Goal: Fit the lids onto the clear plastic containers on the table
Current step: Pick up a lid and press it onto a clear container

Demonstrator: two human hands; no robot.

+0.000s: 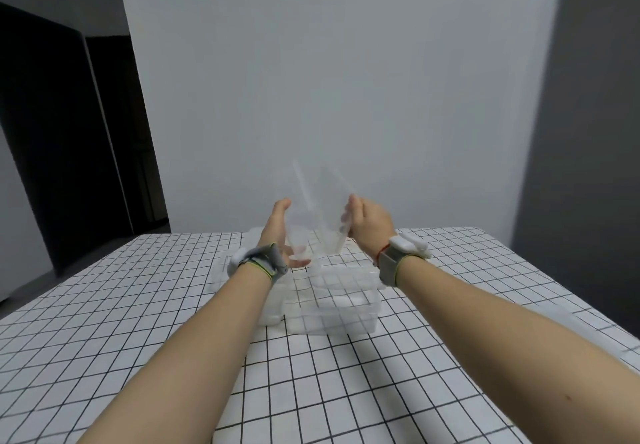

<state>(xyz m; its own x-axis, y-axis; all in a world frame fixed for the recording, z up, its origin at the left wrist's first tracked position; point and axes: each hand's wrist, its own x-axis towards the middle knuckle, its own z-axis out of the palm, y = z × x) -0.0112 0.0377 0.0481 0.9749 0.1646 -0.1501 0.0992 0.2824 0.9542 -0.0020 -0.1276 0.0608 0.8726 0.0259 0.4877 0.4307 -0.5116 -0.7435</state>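
Both of my hands are raised above the table's middle. My left hand (277, 232) cups a clear plastic container (298, 222) from the left and below, holding it tilted. My right hand (367, 227) grips a clear flat lid (334, 208) by its right edge, the lid standing nearly upright beside the container. The two pieces are close together; whether they touch cannot be told through the clear plastic. Below my hands several more clear containers (337, 300) sit on the table, some stacked.
The table (138, 322) wears a white cloth with a black grid. More clear plastic pieces (221, 270) lie left of the stack. A grey wall stands behind the table's far edge, a dark doorway at the left.
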